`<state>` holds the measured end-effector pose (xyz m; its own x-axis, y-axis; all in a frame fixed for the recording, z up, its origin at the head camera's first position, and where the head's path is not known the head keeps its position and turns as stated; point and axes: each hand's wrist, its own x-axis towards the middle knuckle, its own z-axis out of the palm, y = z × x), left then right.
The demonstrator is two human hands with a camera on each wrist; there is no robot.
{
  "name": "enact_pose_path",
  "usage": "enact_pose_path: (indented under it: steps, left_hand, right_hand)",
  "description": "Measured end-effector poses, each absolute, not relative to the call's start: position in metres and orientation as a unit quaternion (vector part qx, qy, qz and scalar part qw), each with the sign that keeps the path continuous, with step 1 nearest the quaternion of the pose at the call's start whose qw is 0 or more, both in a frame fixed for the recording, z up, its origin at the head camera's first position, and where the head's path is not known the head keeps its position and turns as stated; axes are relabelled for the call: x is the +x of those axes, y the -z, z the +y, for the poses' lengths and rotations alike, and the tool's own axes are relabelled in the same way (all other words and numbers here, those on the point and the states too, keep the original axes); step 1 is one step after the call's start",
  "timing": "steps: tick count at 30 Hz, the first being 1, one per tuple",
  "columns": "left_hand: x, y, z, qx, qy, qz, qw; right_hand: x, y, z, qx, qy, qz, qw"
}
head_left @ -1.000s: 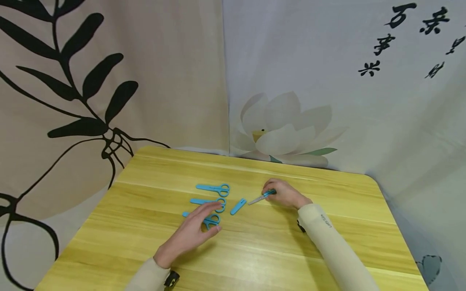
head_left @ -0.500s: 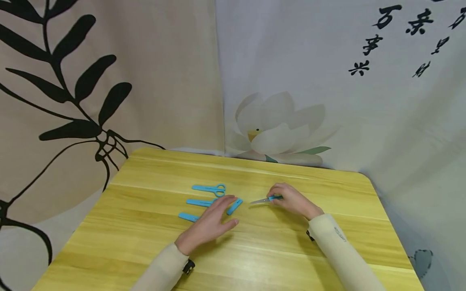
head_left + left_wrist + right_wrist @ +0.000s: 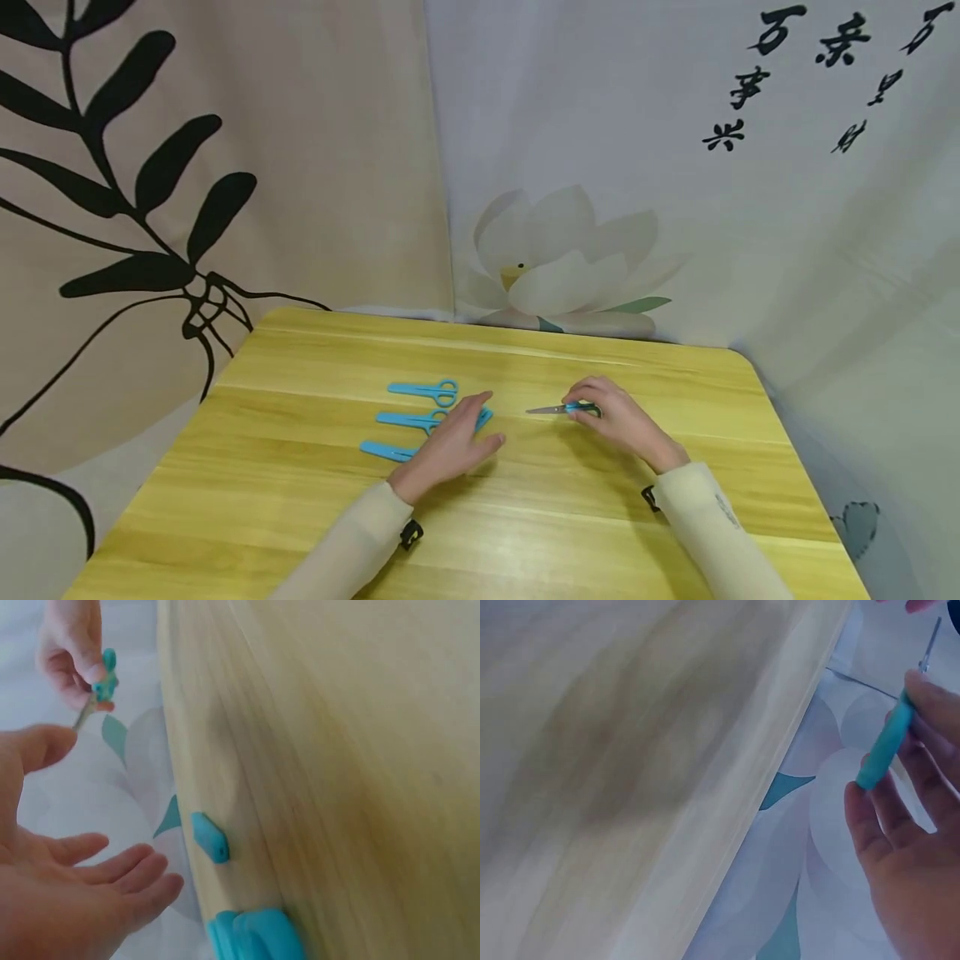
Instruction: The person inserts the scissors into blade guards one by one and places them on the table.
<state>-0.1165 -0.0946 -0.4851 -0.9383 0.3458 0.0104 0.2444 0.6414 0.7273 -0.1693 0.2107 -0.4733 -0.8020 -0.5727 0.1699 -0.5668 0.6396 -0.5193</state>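
My right hand (image 3: 618, 421) pinches a pair of scissors (image 3: 889, 746) by its blue handles, with the bare metal blades pointing left. My left hand (image 3: 450, 446) hovers palm-down beside a loose blue blade cover (image 3: 484, 418), fingers spread and nothing held. In the left wrist view a gap shows between those fingers and the cover (image 3: 210, 838) on the table. Three more blue scissors, blades covered, lie in a column to the left: a far pair (image 3: 420, 389), a middle pair (image 3: 405, 419) and a near pair (image 3: 384, 451). My left hand hides the near pair's handles.
The wooden table (image 3: 600, 533) has its far edge against a hanging cloth (image 3: 360, 167) printed with leaves, a lotus and black characters. A dark wrist strap (image 3: 411, 534) shows at the left sleeve.
My left hand has moved right, from over the covered scissors to the loose cover. The scissors in my right hand have turned so the blades point nearly level to the left.
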Motion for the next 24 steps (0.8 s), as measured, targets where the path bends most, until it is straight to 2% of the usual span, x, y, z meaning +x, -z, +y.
enact_pose_path:
  steps: [6, 11, 24]
  left_hand:
    - [-0.125, 0.490, -0.088, 0.130, -0.402, 0.905, 0.050]
    - [-0.128, 0.496, -0.087, 0.128, -0.395, 0.908, 0.059]
    - [-0.129, 0.506, -0.088, 0.161, -0.391, 0.903, 0.069]
  right_hand:
    - [-0.159, 0.471, 0.217, -0.332, 0.280, 0.900, -0.009]
    - [-0.152, 0.470, 0.220, -0.337, 0.278, 0.899, -0.022]
    - [-0.144, 0.473, 0.225, -0.359, 0.264, 0.894, -0.046]
